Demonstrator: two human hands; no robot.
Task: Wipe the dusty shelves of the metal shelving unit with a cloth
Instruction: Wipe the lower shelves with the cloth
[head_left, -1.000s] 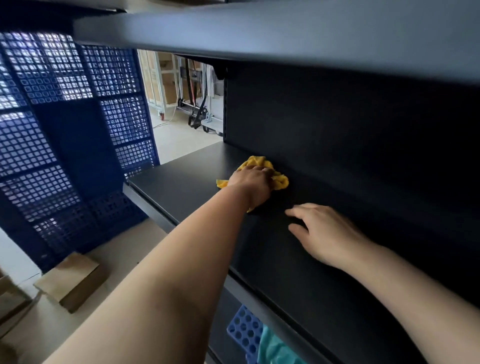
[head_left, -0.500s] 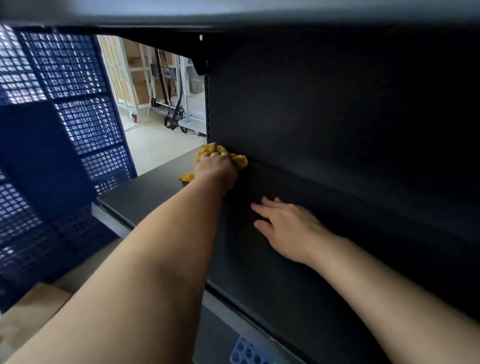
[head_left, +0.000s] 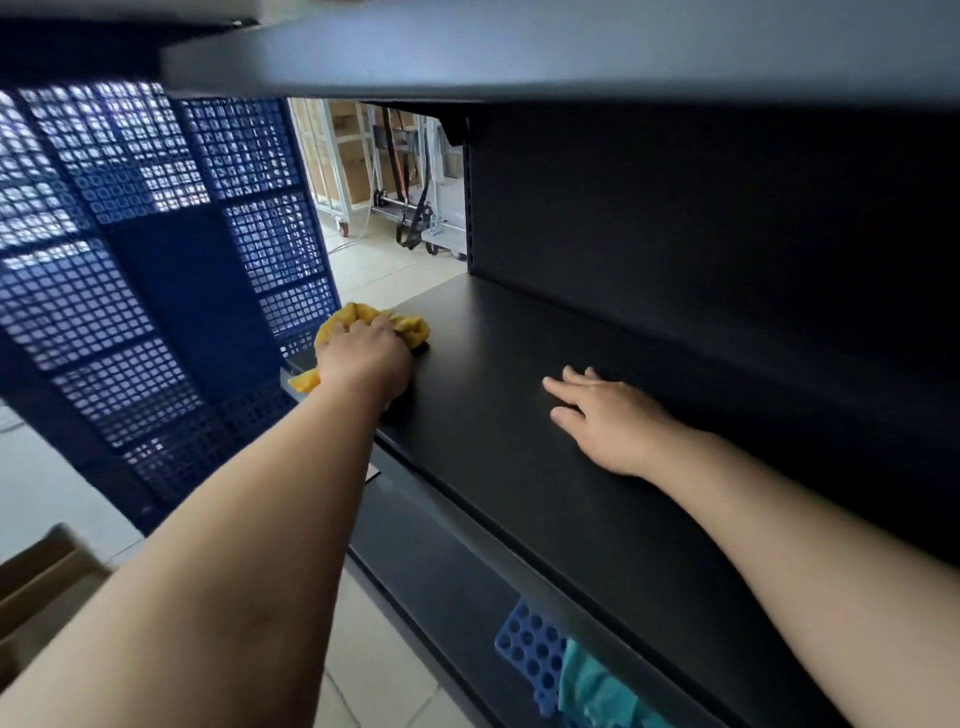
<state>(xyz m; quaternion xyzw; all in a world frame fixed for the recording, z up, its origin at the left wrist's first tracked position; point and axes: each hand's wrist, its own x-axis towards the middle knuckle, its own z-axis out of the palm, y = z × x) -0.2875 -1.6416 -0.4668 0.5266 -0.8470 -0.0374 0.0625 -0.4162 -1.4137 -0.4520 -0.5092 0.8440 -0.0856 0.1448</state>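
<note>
Our left hand (head_left: 363, 364) is curled round a bunched-up yellow cloth (head_left: 413, 328). It presses the cloth down on the black shelf (head_left: 519, 332), at the left end by the front edge. A bit of cloth pokes out over the edge. Our right hand (head_left: 610, 415) lies flat on the same shelf with straight fingers. It holds nothing and is well apart from the cloth. A blue panel with holes (head_left: 130, 291) stands on the left.

Matt black metal shelf (head_left: 545, 415); soft crumpled cloth (head_left: 363, 319) (yellow).
</note>
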